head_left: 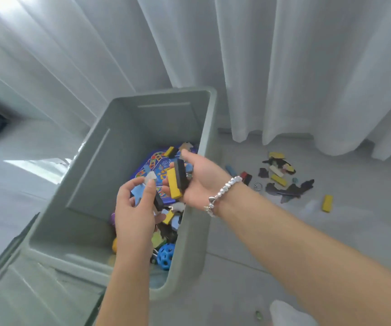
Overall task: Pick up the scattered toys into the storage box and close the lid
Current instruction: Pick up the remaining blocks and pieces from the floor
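The left hand (134, 208) covers part of the toys in the storage box (90, 184). The box's lid (25, 290) runs off the lower left edge. Near the bottom edge, a small green object (258, 313) is too blurred to identify.

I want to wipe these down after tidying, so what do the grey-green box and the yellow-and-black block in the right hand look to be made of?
The grey-green storage box looks like moulded plastic with a matte finish: smooth walls, rounded rim, moulded ribs. The yellow-and-black rectangular block, held in the right hand, shows a flat yellow face on a thick black layer with dull, unreflective surfaces; possibly foam or a magnet backing, but the picture cannot settle it.
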`<action>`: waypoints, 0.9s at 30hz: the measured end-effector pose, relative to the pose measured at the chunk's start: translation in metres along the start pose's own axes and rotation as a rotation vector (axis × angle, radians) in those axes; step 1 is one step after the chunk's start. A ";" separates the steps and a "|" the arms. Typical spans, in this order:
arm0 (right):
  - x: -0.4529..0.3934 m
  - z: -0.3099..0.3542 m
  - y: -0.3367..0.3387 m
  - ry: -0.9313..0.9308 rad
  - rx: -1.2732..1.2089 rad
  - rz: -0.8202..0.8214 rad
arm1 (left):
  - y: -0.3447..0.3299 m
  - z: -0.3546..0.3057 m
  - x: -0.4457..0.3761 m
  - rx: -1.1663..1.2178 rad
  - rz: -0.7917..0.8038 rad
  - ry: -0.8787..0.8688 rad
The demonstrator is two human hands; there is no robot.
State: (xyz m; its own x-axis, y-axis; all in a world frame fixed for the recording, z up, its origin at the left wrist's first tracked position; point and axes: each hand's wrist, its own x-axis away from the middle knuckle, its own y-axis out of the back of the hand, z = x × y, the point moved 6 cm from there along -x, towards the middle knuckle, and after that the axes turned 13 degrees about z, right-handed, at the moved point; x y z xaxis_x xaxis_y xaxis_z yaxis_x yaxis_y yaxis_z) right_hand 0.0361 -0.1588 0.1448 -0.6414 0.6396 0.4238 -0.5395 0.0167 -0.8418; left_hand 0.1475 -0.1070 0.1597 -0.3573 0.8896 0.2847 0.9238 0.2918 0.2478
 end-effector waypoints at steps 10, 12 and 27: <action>-0.012 -0.021 0.002 -0.018 0.304 -0.003 | 0.002 0.019 -0.005 -0.022 -0.002 0.006; -0.006 -0.013 0.007 0.038 0.322 -0.005 | -0.004 0.018 -0.006 -0.064 0.001 -0.021; 0.069 0.061 0.171 0.424 0.892 -0.502 | -0.185 0.007 0.000 -0.545 0.275 -0.453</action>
State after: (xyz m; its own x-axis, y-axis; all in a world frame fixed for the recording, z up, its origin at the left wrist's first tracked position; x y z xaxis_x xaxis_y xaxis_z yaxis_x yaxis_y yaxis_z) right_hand -0.1334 -0.1586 0.0504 -0.0931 0.9296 0.3566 -0.9946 -0.1030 0.0087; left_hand -0.0224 -0.1582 0.1071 0.0763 0.9968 0.0238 0.7309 -0.0721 0.6787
